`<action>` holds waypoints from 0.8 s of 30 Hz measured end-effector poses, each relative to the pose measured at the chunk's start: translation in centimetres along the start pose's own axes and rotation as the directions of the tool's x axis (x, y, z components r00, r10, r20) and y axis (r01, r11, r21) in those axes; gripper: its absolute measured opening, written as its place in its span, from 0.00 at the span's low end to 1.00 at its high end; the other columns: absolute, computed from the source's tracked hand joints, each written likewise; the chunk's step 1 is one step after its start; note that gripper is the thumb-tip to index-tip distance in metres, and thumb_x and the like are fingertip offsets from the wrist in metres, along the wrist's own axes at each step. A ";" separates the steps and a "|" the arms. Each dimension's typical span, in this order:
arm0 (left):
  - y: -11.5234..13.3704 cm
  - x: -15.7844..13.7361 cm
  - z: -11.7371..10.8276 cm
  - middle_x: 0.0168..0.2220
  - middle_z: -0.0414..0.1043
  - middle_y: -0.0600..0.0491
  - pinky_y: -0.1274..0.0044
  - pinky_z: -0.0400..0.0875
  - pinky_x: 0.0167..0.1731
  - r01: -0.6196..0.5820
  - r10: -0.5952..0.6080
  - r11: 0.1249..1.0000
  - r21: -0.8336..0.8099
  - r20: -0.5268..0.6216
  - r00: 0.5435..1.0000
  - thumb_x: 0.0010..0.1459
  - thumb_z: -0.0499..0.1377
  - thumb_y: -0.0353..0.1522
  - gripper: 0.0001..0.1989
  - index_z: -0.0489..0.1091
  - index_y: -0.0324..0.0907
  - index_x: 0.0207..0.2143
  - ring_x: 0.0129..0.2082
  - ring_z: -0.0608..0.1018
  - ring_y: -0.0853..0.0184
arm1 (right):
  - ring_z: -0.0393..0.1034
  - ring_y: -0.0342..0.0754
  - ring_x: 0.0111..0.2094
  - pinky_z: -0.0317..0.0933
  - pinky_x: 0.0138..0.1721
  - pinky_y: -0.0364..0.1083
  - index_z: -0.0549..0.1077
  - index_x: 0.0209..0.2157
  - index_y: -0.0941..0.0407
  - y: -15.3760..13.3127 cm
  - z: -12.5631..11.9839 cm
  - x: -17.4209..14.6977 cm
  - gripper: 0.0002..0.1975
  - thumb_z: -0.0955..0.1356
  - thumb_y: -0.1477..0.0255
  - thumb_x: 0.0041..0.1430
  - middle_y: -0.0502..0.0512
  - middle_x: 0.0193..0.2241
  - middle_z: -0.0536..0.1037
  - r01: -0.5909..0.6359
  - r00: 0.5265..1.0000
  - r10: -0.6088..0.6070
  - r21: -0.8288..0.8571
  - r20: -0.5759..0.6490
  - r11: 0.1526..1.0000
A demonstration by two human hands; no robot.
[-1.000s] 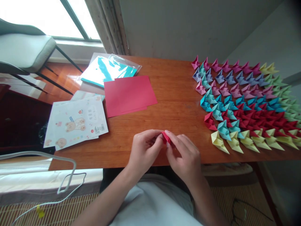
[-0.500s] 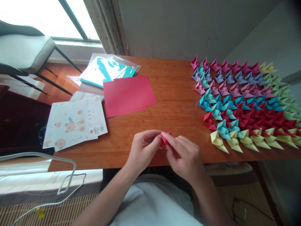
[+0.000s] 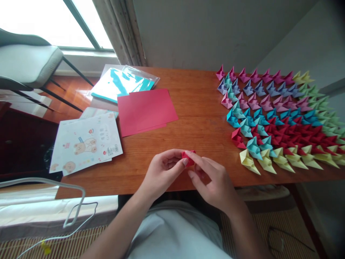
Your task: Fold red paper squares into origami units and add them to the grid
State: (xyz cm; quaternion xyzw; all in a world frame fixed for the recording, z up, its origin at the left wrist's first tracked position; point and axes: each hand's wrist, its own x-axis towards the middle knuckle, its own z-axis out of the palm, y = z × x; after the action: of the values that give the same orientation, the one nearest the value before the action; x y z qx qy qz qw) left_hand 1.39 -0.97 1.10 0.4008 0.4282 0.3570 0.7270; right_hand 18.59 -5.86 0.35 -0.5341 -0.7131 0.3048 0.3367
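A small piece of folded red paper [image 3: 191, 160] is pinched over the table's near edge by my left hand [image 3: 165, 171], thumb in front and fingers behind. My right hand [image 3: 214, 183] is on the same paper from the other side, its index fingertip laid on the top edge. The right thumb stands a little away from the paper, below it. Part of the paper is covered by my fingers. Beyond my hands lie flat red paper sheets [image 3: 148, 111], one overlapping another.
Rows of folded paper figures [image 3: 280, 104] in several colours fill the right side of the wooden table [image 3: 199, 100]. At the left are a turquoise paper pack [image 3: 134, 84] in clear plastic and a bear-printed white packet [image 3: 88, 142]. A chair [image 3: 35, 64] stands beyond the left end.
My right thumb has come away from the folded red paper and dropped lower. More of the paper's front face shows now. The camera view has shifted slightly.
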 end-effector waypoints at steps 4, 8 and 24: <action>-0.3 -0.1 -0.1 0.33 0.81 0.51 0.82 0.74 0.36 -0.009 0.009 1.000 -0.004 -0.030 1.000 0.54 0.70 0.35 0.12 0.80 0.38 0.39 0.33 0.80 0.70 | 0.66 0.43 0.28 0.64 0.34 0.44 0.69 0.57 0.49 -0.1 0.0 0.1 0.18 0.66 0.69 0.67 0.46 0.27 0.70 -0.236 0.950 0.273 0.220 -0.154 0.946; -0.6 0.0 0.0 0.32 0.81 0.51 0.82 0.74 0.36 -0.018 0.018 1.000 -0.014 -0.011 1.000 0.55 0.69 0.35 0.11 0.80 0.37 0.38 0.32 0.79 0.70 | 0.72 0.46 0.35 0.66 0.36 0.44 0.75 0.45 0.52 0.5 0.6 0.9 0.10 0.69 0.63 0.65 0.51 0.35 0.76 -0.286 0.916 0.361 0.346 -0.174 0.894; -0.4 -0.3 0.5 0.29 0.79 0.50 0.79 0.72 0.33 0.085 -0.089 0.996 0.042 0.101 0.991 0.58 0.66 0.38 0.13 0.80 0.36 0.38 0.29 0.77 0.69 | 0.70 0.47 0.34 0.66 0.36 0.46 0.77 0.33 0.54 -0.1 0.1 1.6 0.06 0.70 0.68 0.64 0.52 0.31 0.76 -0.217 0.931 0.324 0.460 -0.167 0.861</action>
State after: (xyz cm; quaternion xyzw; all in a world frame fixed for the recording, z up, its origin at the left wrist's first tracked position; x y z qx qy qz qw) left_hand 1.79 -1.57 1.05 0.4131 0.4140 0.2959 0.7552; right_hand 18.11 -4.32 0.60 -0.5735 -0.4987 0.4339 0.4839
